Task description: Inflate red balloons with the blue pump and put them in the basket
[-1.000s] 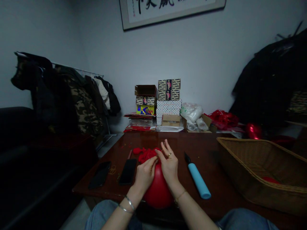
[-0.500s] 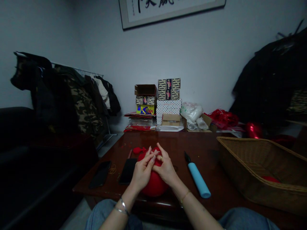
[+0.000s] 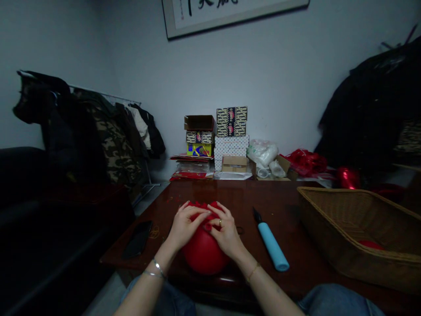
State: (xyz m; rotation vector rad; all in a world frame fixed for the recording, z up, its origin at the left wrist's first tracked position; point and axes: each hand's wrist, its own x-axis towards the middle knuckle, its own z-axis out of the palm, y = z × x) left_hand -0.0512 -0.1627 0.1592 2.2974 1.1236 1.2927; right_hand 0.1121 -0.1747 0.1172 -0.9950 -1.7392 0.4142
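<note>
A round red balloon point(image 3: 205, 254) rests at the front edge of the dark wooden table point(image 3: 279, 197), between my forearms. My left hand point(image 3: 187, 224) lies over its upper left side, thumb and fingers closed on the balloon's top. From the right, my right hand point(image 3: 225, 228) pinches a small red part of it, probably the neck, between thumb and fingers; a ring is on one finger. More red rubber shows behind my fingers. To the right lies a light blue hand pump point(image 3: 272, 246) with a black nozzle.
At the right stands a wicker basket point(image 3: 345, 259) with something red inside. A black phone point(image 3: 138, 239) and yellowish rubber bands point(image 3: 154, 232) lie at the left. Stacked boxes point(image 3: 232, 147) and a plastic bag point(image 3: 262, 152) are behind the table. Clothes hang on both sides.
My hands have moved apart a little, the left one leftward. The balloon has shifted slightly left and more of it shows, now covering the dark device beside it.
</note>
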